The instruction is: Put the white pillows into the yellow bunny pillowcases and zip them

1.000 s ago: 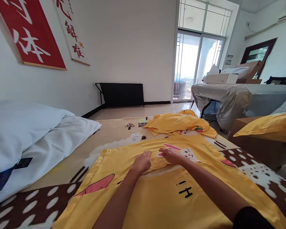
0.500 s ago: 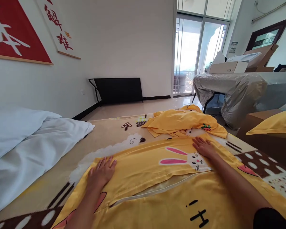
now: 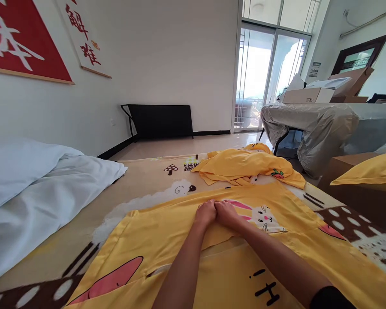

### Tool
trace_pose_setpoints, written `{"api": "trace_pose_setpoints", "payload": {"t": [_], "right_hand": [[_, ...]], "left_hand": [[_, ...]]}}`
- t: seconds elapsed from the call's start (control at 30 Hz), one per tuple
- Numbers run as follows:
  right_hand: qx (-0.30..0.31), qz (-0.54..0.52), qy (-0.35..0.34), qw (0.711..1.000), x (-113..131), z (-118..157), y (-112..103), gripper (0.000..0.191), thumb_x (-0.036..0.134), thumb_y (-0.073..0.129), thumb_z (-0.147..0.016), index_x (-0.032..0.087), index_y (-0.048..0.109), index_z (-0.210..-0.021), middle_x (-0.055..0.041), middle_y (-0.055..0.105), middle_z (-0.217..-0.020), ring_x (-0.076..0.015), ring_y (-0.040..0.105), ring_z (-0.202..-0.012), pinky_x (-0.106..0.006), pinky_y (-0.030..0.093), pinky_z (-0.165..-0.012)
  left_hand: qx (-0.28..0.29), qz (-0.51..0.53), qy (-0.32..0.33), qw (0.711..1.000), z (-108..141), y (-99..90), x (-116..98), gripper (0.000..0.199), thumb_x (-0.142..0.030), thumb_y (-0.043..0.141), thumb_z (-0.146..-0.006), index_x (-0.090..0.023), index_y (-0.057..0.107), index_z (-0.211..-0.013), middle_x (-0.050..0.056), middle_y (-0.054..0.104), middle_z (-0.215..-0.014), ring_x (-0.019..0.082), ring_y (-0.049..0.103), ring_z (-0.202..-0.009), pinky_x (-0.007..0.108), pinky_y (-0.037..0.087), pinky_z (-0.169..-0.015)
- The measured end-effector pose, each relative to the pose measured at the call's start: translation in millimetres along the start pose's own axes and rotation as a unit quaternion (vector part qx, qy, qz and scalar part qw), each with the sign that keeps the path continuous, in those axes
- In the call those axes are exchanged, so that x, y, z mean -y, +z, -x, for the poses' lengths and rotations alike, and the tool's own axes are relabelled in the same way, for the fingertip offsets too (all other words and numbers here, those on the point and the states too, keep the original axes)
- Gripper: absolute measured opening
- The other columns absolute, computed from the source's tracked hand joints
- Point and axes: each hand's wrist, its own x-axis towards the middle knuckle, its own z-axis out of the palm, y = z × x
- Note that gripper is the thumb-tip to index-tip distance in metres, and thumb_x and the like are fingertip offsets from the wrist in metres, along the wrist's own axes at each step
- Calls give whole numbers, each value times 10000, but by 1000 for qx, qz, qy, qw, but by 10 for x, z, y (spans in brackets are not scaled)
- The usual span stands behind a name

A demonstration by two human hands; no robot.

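A yellow pillowcase (image 3: 167, 231) lies spread before me, with a rabbit face, pink carrot shapes and the letters "Hi" printed on it. A zipped slit runs across it, partly covered by my forearms. My left hand (image 3: 206, 212) and my right hand (image 3: 227, 213) rest side by side on the upper panel, touching each other, left of the rabbit's face. Both are closed with fingers curled under, so what they hold, if anything, is hidden. The cloth around them lies mostly flat.
Beneath is a beige patterned blanket (image 3: 148, 180). Crumpled yellow fabric (image 3: 244, 165) lies just beyond the pillowcase. White bedding (image 3: 67, 189) is on the left. At right are a yellow cloth (image 3: 369, 168) on a cardboard box (image 3: 337, 171) and a plastic-covered table (image 3: 312, 116) with boxes.
My hands have moved inward from the two ends of the upper panel and now meet near its middle. Their flat, spread fingers have closed. The pillowcase has hardly shifted.
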Motion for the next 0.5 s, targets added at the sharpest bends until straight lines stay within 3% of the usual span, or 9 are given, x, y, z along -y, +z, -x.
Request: {"api": "trace_pose_setpoints", "payload": {"t": [0.07,0.2,0.37,0.5], "right_hand": [[-3,-3,-11,1000,-161,29,6,429,324,306,-947,247,512,-1316,-38,543,-1360,-163,476,-1250,-297,291,-1036],[9,11,45,999,-879,185,-100,543,468,199,-960,251,367,-1429,-22,322,-1516,-174,244,-1404,-387,192,-1107],[32,55,172,983,-1741,553,-240,577,487,172,-946,261,297,-1462,-22,245,-1545,-201,216,-1417,-466,167,-1117],[11,112,260,959,-2152,937,-365,581,461,208,-935,242,289,-1467,-33,199,-1558,-225,171,-1429,-508,136,-1119]], "left_hand": [[-3,4,-25,1000,19,62,72,446,-423,374,-946,-193,479,-1313,108,471,-1404,238,435,-1289,508,307,-1090],[-8,-12,-96,995,168,22,519,547,-456,223,-949,-233,317,-1439,56,212,-1552,218,195,-1427,514,145,-1153],[-9,-41,-162,986,438,-119,1127,581,-483,192,-928,-259,267,-1459,36,162,-1559,221,164,-1436,527,143,-1144],[-18,-62,-203,977,799,-240,1602,602,-470,184,-922,-211,277,-1457,74,206,-1546,248,191,-1428,552,168,-1127]]}}
